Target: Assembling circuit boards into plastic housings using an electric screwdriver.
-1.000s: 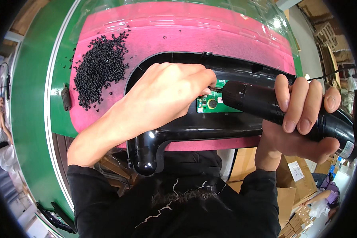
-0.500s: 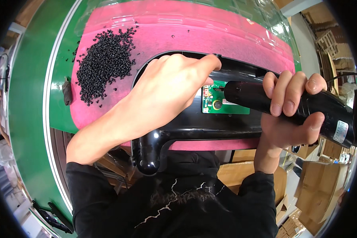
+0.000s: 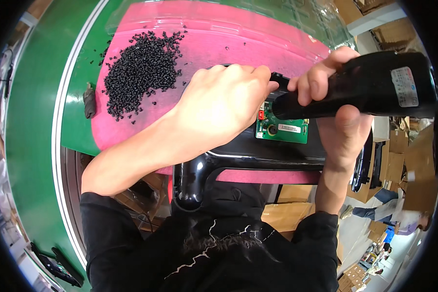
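Observation:
My right hand (image 3: 333, 104) is wrapped around a black electric screwdriver (image 3: 360, 85), whose narrow end points at a green circuit board (image 3: 282, 134). The bit itself does not show, so contact with the board cannot be seen. The board lies in a glossy black plastic housing (image 3: 258, 155), with small parts and a white label on it. My left hand (image 3: 224, 104) reaches over the housing, its fingers curled together by the board's upper left corner. Whatever those fingertips hold is hidden beneath the hand.
A heap of small black screws (image 3: 141, 73) lies on the pink mat (image 3: 214, 44) to the left. Beside it rests a dark wrapped stub (image 3: 89, 102) on the green table (image 3: 39, 121). Clear plastic trays (image 3: 258, 14) stand along the back. Cardboard boxes (image 3: 289, 216) are below right.
My right hand has raised the screwdriver's back end, so it stands steeper over the board. The narrow end now covers the bit. My left hand stays curled by the board's corner.

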Motion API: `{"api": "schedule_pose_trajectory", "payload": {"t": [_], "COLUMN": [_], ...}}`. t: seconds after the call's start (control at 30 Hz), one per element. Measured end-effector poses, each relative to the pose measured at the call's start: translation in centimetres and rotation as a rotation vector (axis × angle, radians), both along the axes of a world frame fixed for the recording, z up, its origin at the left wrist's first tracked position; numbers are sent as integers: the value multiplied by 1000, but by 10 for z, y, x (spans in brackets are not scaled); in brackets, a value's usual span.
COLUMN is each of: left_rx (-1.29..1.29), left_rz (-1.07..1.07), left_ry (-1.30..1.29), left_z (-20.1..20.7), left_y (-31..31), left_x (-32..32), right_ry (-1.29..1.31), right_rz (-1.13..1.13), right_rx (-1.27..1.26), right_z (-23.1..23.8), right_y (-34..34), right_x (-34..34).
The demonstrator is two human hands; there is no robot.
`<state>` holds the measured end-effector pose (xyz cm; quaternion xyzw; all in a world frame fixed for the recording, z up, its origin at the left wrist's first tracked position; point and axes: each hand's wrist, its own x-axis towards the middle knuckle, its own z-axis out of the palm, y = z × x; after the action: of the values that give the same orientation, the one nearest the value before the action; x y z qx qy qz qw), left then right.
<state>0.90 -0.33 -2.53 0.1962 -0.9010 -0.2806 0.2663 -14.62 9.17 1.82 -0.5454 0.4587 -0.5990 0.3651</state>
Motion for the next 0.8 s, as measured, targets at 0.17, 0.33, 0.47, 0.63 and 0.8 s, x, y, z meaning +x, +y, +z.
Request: {"api": "schedule_pose_trajectory", "payload": {"t": [0.17,0.33,0.47,0.63,0.8], "left_rx": [-25,-32,32,44,94], "left_rz": [-34,-92,-207,-274,-306], "left_ry": [47,1,19,48,69], "left_z": [-1,-11,-6,-3,3], "left_y": [0,-3,1,-3,-2], "left_x": [6,2,0,-5,-10], "right_ry": [18,-163,-167,-375,-472], "right_rz": [-76,-101,-98,41,7], "right_rx": [-30,-169,-253,-402,-474], "right_z": [-2,-11,-15,-7,-4], "right_y": [-3,8,14,20,27], "right_x": [9,-2,-10,-17,-19]}}
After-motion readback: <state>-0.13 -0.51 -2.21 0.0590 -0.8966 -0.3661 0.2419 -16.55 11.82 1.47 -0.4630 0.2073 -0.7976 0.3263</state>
